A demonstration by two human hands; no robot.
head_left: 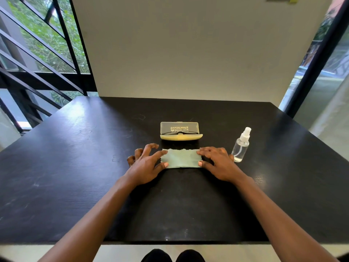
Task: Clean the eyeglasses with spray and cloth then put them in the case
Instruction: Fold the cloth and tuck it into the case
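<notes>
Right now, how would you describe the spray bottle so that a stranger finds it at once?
On the black table, look just beyond the right hand. The spray bottle stands upright there, to the right of the pale green cloth and the open eyeglass case. It alone is clear and tall, with a white nozzle.

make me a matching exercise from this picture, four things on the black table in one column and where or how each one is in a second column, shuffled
Column one:
1. pale green microfibre cloth
2. clear plastic spray bottle with white nozzle
3. yellow hard eyeglass case with clear lid
4. black-framed eyeglasses

Column two:
A. lying inside the case
B. standing upright beside the right hand
C. lid up, behind the cloth
D. flat on the table, an end under the fingers of each hand, left hand included

Pairs: 1-D, 2-B, 3-C, 4-A
</notes>
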